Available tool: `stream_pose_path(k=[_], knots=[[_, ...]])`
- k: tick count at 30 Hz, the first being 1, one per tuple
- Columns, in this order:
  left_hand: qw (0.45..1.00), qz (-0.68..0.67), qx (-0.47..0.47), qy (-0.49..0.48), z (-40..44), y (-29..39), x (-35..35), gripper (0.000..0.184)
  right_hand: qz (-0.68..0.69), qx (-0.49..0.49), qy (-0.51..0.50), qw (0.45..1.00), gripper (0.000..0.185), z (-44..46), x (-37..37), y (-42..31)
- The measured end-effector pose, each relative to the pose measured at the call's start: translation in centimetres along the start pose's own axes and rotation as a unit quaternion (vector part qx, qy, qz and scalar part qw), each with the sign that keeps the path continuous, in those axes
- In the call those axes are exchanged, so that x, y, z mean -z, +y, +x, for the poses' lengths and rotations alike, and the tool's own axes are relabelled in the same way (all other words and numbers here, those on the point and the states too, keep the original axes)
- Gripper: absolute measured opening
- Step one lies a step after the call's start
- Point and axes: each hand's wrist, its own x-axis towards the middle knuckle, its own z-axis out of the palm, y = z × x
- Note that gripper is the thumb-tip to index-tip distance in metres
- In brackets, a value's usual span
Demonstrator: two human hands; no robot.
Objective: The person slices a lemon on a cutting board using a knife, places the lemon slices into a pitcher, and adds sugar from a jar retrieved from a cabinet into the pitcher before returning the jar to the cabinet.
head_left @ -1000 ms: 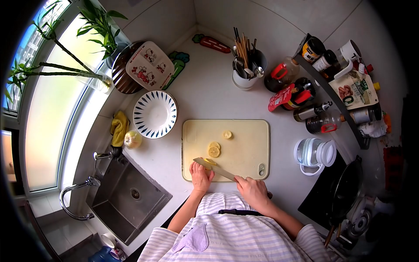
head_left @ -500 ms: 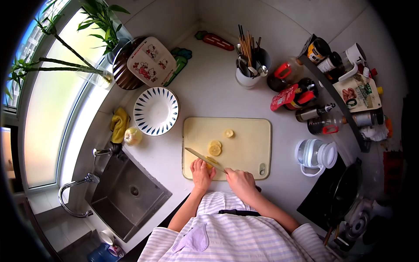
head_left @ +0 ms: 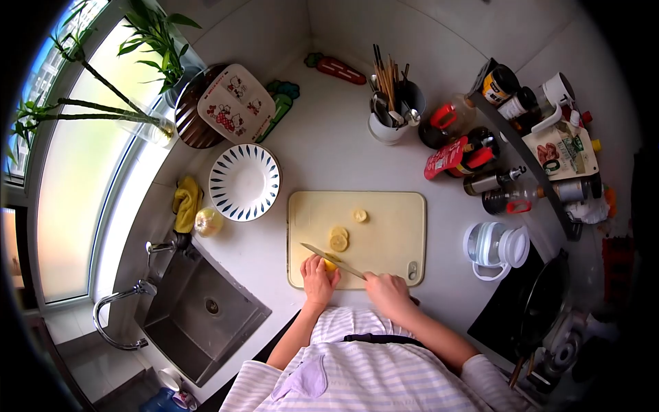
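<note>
On the pale yellow cutting board (head_left: 384,240), my left hand (head_left: 318,280) has its fingers bent round a piece of lemon (head_left: 330,263) near the board's front edge. My right hand (head_left: 388,294) is closed round the handle of a knife (head_left: 336,260), whose blade slants up and left across the lemon, beside my left fingertips. Two overlapping lemon slices (head_left: 338,239) lie just beyond the blade. A smaller end slice (head_left: 360,215) rests farther back on the board. Most of the lemon piece is hidden by my left hand and the blade.
Left of the board are a patterned plate (head_left: 244,182), a wrapped round item (head_left: 208,222), a yellow cloth (head_left: 187,204) and the sink (head_left: 206,309). A utensil holder (head_left: 386,129) stands behind. To the right are a clear jug (head_left: 494,247), several bottles (head_left: 480,154) and a black pan (head_left: 546,295).
The knife and my right hand have shifted, first leftward over the lemon, then slightly back to the right. My left hand stays at the lemon. The whole view has tilted slightly.
</note>
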Motion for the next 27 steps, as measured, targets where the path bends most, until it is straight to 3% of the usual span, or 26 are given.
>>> stream_pose_path(k=[8, 10, 15, 17, 21, 23, 27], knots=[[1.000, 0.007, 0.001, -0.005, 0.0, 0.1, 0.3, 0.056, 0.036, 0.027, 0.027, 0.999, 0.020, 5.5, -5.1, -1.6], [1.000, 0.008, 0.019, -0.020, -0.1, 0.1, 0.3, 0.055, 0.038, 0.078, 0.100, 0.991, 0.012, 6.1, -6.5, -1.8], [1.000, -0.019, 0.007, 0.009, -0.3, 0.1, 0.3, 0.054, 0.039, 0.063, 0.138, 0.988, 0.020, 6.0, -6.5, -1.3], [0.999, -0.028, 0.002, 0.018, 0.3, 0.3, 0.2, 0.054, 0.065, 0.029, 0.094, 0.993, 0.028, 6.0, -5.5, -1.1], [0.999, -0.030, 0.009, 0.024, 0.1, 0.4, 0.3, 0.057, 0.084, 0.050, 0.069, 0.993, 0.034, 5.5, -5.0, -0.9], [0.999, -0.018, 0.014, 0.026, -0.1, 0.3, 0.1, 0.057, 0.182, 0.039, -0.031, 0.982, 0.039, 5.3, -4.0, -1.1], [1.000, -0.013, 0.018, 0.019, -0.3, 0.3, 0.3, 0.057, 0.171, 0.038, -0.041, 0.984, 0.046, 5.5, -4.6, -0.8]])
